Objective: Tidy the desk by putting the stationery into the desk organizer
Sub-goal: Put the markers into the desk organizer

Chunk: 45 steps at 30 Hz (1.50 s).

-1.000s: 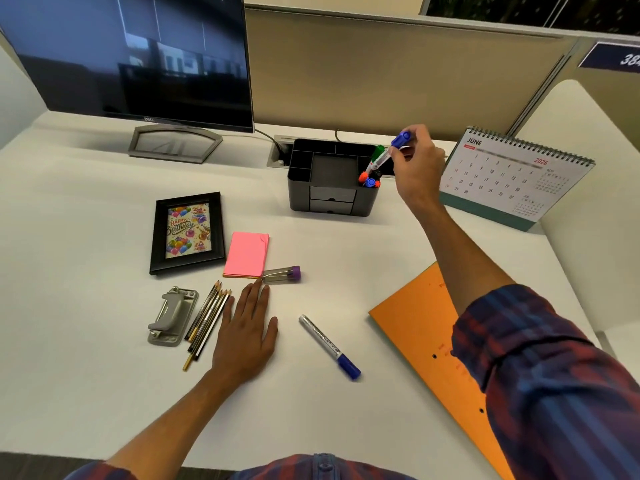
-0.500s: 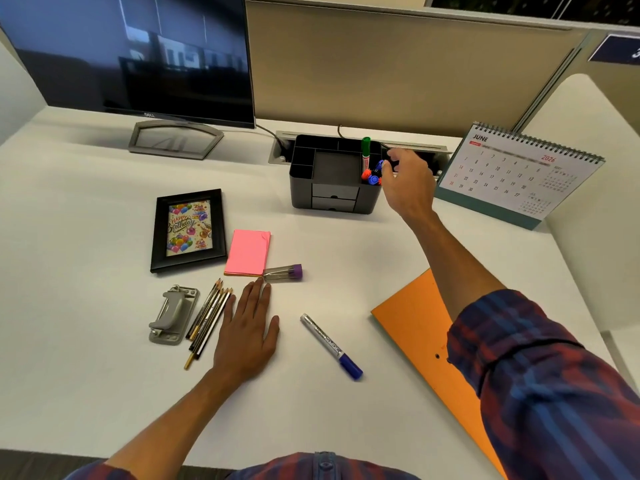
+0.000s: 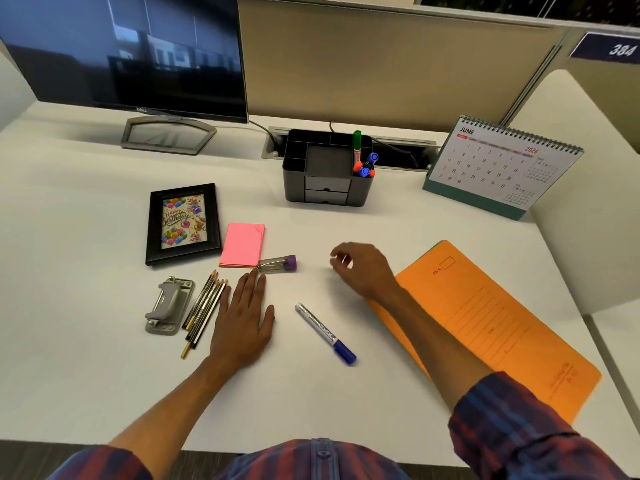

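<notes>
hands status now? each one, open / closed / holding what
Left hand: open, flat on the desk, holding nothing.
Right hand: open, fingers loosely curled, holding nothing.

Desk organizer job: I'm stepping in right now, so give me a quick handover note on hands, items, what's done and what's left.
Left hand lies flat and open on the desk, beside the pencils. Right hand hovers empty, fingers loosely curled, above the desk.
Done: several markers stand in the desk organizer, right compartment.
Left on the desk: blue-capped marker, purple-capped tube, pink sticky notes, the pencils, hole punch.
</notes>
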Motion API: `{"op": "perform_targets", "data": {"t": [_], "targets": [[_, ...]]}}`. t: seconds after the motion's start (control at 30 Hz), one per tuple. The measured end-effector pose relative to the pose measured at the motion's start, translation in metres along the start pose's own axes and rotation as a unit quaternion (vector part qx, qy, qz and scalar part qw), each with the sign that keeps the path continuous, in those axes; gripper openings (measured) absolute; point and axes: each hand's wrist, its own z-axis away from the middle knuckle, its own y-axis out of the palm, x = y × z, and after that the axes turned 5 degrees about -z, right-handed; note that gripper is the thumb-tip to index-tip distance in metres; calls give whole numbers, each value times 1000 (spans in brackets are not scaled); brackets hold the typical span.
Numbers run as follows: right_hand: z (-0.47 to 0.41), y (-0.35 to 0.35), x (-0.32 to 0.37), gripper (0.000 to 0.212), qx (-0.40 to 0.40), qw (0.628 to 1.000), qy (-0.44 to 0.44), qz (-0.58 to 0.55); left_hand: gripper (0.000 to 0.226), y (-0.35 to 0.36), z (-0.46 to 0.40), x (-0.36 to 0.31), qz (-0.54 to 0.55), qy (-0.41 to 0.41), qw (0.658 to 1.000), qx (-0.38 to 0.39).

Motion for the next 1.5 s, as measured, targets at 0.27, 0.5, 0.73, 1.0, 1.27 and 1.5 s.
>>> {"op": "perform_targets", "data": {"t": [0.27,0.5,0.73,1.0,1.27,1.5], "targets": [[43,18,14,29,150,988,37,4,66,-1,1,0,-2,1,1000,1],[66,20,18,31,200,979,1,45,67,-1,0,0,1,-1,1000,3],[57,9,21,20,176,975,67,-118,66,0,0,0,2,-1,1000,-1],[11,-32,19,15,-42,962,35,-269,66,0,1,-1,17,-3,1000,-9],[-53,-87,6,18,-218,954,4,-204,66,2,1,1,9,-4,1000,-7],[-96,-111,8,26,-375,900,-43,-219,66,0,1,0,8,-5,1000,-4]]}}
